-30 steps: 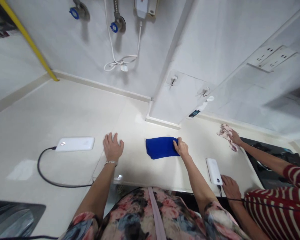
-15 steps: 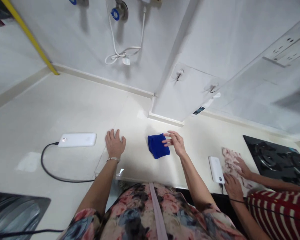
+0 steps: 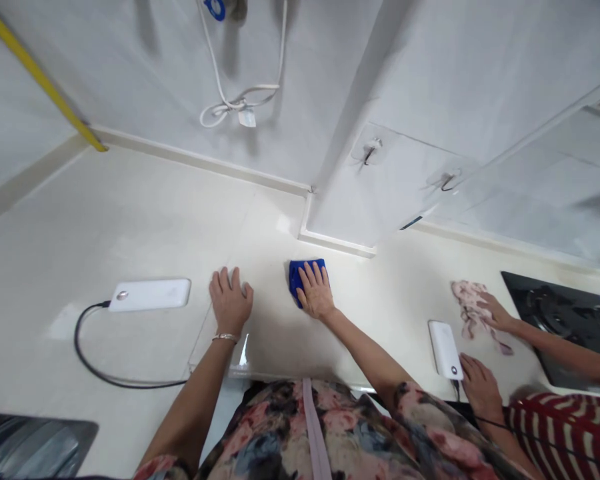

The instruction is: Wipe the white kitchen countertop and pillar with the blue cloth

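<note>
My right hand lies flat on a folded blue cloth, fingers stretched out and a little apart. The cloth rests on the pale countertop, and its front right part is hidden under my palm. To the left, my left hand leans on the counter with its fingers spread and nothing held. A silver bracelet circles that wrist. Beside it on the left lies a white power bank with a black cable plugged into its end.
At right, another person's hand presses a pink patterned cloth; their other hand is by a second white power bank. A black gas hob stands beyond. A wall corner juts out behind my cloth. A sink is lower left.
My right hand has come down from hovering at the cloth's right edge to lie flat on it. The other person's hand has moved on the pink cloth. My left hand stays put.
</note>
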A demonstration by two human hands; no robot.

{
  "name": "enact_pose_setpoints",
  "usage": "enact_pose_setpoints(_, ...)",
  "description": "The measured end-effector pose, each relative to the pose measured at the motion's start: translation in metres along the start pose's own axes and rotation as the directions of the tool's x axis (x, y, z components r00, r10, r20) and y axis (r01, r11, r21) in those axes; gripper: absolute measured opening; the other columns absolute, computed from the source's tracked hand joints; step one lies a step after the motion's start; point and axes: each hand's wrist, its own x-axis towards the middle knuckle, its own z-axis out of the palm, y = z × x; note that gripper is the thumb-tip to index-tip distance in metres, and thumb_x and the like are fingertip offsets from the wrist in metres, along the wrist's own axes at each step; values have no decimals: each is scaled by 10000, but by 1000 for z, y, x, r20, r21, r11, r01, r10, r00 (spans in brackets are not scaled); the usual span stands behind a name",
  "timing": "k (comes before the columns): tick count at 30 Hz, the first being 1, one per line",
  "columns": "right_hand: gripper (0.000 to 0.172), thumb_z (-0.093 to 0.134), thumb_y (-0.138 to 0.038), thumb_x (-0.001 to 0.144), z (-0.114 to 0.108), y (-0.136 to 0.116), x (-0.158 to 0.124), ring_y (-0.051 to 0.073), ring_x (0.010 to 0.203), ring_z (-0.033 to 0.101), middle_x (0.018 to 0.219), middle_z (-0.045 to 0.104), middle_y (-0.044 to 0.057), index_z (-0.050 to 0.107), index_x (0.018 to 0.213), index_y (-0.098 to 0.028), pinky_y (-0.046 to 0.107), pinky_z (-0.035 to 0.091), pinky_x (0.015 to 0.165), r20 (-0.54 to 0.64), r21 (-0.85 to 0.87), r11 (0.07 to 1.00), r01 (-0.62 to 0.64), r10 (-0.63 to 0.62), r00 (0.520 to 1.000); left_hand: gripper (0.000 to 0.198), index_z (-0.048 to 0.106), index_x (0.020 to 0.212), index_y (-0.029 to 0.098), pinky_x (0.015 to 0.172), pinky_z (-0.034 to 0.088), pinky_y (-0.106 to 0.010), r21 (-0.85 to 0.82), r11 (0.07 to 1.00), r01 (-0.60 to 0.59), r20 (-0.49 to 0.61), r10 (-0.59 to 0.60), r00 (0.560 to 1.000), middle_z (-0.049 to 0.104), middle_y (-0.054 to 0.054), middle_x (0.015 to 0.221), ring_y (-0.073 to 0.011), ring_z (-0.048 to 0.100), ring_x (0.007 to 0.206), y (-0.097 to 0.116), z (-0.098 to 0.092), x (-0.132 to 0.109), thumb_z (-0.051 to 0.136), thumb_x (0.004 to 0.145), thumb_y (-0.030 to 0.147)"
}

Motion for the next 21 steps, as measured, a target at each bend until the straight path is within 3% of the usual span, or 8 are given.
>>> enact_pose_setpoints(3,669,429,-398,1021,3,-10,55,308,1632,77,1734,261,87,321,1645,-180,585,128,1321,9,14,999,42,-42,999,570,544,1484,63,1236,264,-663,24,1000,-6,6,6,1000,420,-268,1611,-443,228,1575,0,-2,0,484,984,330)
enact_pose_setpoints(7,684,378,-425,1051,10,-28,121,363,1626,76,1741,205,155,305,1640,-86,597,100,1315,1,35,994,101,-101,995,569,543,1490,58,1231,296,-659,49,999,-18,14,17,1000,424,-273,1608,-439,239,1574,-2,-3,-1,492,989,323)
enact_pose_setpoints(11,670,354,-429,1061,9,-27,176,364,1624,85,1741,214,147,317,1641,-96,556,75,1320,8,33,990,135,-135,991,564,544,1493,58,1235,314,-644,62,998,-25,9,24,1000,423,-275,1608,-433,228,1581,-5,-3,-2,511,986,303)
enact_pose_setpoints(15,689,341,-427,1057,5,-15,231,391,1613,108,1740,193,177,280,1649,-80,593,54,1303,0,0,998,-64,64,998,563,545,1488,51,1247,309,-636,48,998,-30,27,29,999,428,-276,1604,-425,208,1591,-6,-5,-2,532,974,281)
enact_pose_setpoints(18,715,318,-435,1054,4,-5,268,410,1606,110,1742,152,207,236,1655,-57,628,49,1286,-18,-34,972,-232,231,973,564,542,1491,66,1245,313,-643,43,999,-17,37,15,999,418,-262,1616,-423,203,1593,-7,-5,-2,543,970,283)
enact_pose_setpoints(21,719,306,-434,1048,4,5,296,424,1601,118,1738,167,208,233,1655,-57,629,50,1282,-8,-65,949,-310,310,951,561,541,1493,74,1235,330,-648,50,999,-15,52,12,999,412,-259,1618,-429,203,1592,-9,-5,-3,543,973,285)
